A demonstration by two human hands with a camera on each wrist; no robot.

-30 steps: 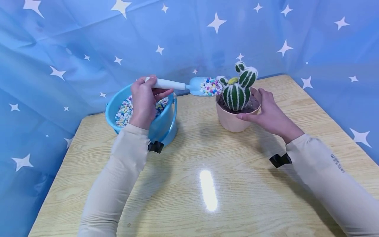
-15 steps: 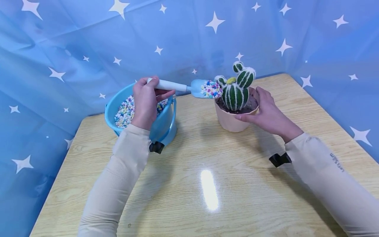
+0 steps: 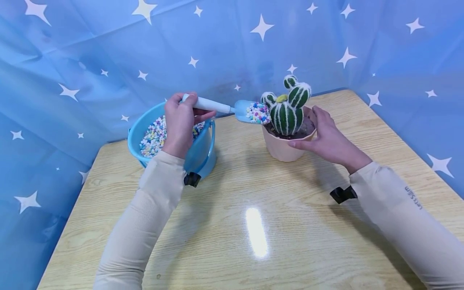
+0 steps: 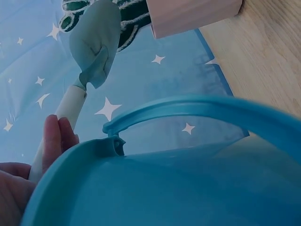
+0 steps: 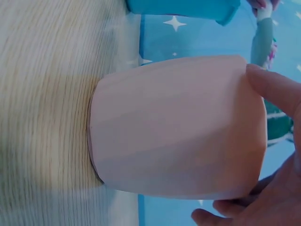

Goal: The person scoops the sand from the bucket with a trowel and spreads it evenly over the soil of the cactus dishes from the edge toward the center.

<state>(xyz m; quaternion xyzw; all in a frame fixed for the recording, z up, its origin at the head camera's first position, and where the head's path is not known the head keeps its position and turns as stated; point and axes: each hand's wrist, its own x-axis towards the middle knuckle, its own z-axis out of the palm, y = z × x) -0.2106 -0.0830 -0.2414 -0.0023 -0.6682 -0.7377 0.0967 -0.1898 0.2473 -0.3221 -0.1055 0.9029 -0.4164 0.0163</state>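
Observation:
My left hand (image 3: 180, 123) grips the white handle of a small blue trowel (image 3: 243, 110) above the right side of a blue bucket (image 3: 133, 141). Colourful little pellets (image 3: 258, 112) lie heaped on the trowel's blade, whose tip reaches the left rim of a pink flower pot (image 3: 282, 148). In the pot stands a green cactus (image 3: 286, 117) with white fuzzy stripes and a yellow top, set in dark soil. My right hand (image 3: 330, 139) holds the pot's rim from the right, thumb (image 5: 273, 87) at the near side and fingers around the far side. More pellets fill the bucket, partly behind my left hand.
Bucket and pot stand on a light wooden table (image 3: 232, 193) near its back edge. A blue cloth with white stars (image 3: 224, 44) hangs behind and at both sides. The bucket's handle (image 4: 197, 104) hangs down on its right side.
The trowel blade has dipped slightly at its tip, lower beside the cactus, with the pellets still on it. The right hand keeps its hold on the pot.

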